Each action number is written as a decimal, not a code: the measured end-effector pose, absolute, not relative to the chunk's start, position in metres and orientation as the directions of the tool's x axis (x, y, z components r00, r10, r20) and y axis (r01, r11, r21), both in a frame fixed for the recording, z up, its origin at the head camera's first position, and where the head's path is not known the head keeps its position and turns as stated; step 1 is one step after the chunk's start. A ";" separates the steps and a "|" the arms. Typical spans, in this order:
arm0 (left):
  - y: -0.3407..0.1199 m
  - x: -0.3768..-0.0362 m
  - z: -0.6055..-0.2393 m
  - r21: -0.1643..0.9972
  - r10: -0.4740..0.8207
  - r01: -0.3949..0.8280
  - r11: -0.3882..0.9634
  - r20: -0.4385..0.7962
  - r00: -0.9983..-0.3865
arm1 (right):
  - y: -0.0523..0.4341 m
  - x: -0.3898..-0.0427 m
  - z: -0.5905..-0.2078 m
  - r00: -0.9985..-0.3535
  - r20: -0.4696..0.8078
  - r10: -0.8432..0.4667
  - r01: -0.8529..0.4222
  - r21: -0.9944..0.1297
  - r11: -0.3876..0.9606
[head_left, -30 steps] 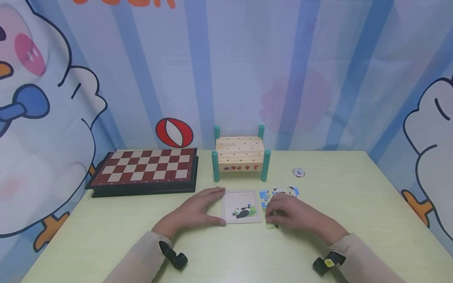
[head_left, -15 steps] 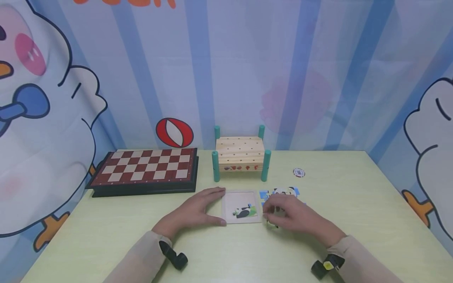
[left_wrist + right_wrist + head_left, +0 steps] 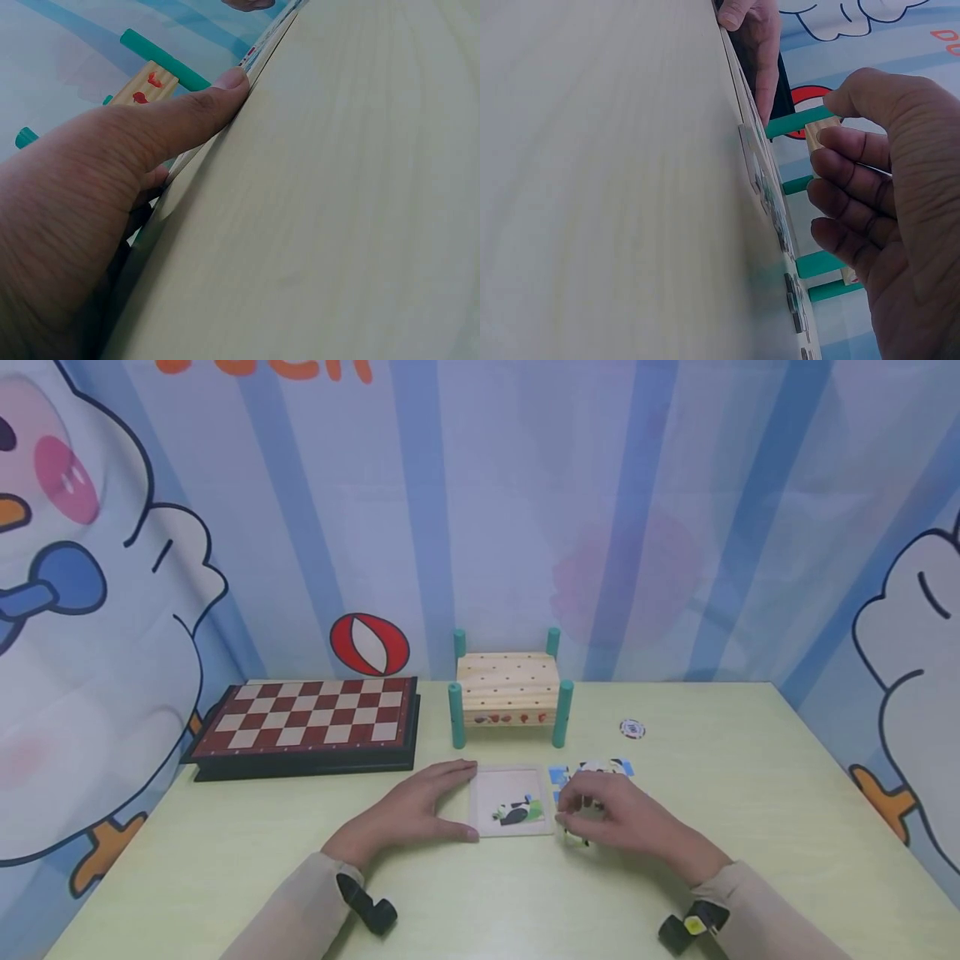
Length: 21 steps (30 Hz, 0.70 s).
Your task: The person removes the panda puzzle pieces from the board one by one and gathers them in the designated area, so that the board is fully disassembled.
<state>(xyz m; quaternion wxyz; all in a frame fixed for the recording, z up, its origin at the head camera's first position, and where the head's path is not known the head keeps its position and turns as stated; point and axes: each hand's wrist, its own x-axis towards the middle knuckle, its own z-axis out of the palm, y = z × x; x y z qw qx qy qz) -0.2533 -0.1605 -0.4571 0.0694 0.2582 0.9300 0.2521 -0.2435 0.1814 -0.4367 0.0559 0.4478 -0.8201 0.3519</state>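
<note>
1. Chessboard (image 3: pixel 303 720) lay closed at the far left of the table (image 3: pixel 225 860), its long side parallel to the back curtain, well apart from your work.
2. Your left hand (image 3: pixel 408 810) rested flat on the table, fingers straight and slightly spread, with the fingertips and the thumb touching the left edge of the puzzle tray (image 3: pixel 513 802). The left wrist view showed the thumb (image 3: pixel 187 112) pressed against that edge, so I judged that this hand only steadied the tray.
3. The tray lay flat in the middle, nearly square, with no clear long axis; its sides ran parallel to the table edge. One panda piece (image 3: pixel 517 812) sat in its lower part, long axis left to right.
4. Behind the tray stood the wooden peg bench (image 3: pixel 510 689) with green posts.
5. Your right hand (image 3: pixel 611 818) was just to the right of the tray, fingers curled and pinching one small puzzle piece (image 3: pixel 576 835) a little above the table. I could not tell which way this piece pointed.
6. The loose pieces (image 3: pixel 596 768) lay just behind that hand, and a small round chip (image 3: pixel 632 728) farther back.
7. I judged the step as picking up a piece; the next move would call for you to turn it to match the picture and bring it left over the tray.
</note>
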 end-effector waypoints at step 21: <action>-0.161 -0.252 -0.457 0.510 0.522 0.453 0.731 0.009 -0.853 | 0.139 -0.263 -0.437 -0.626 0.358 -0.693 -0.731 -0.579 0.361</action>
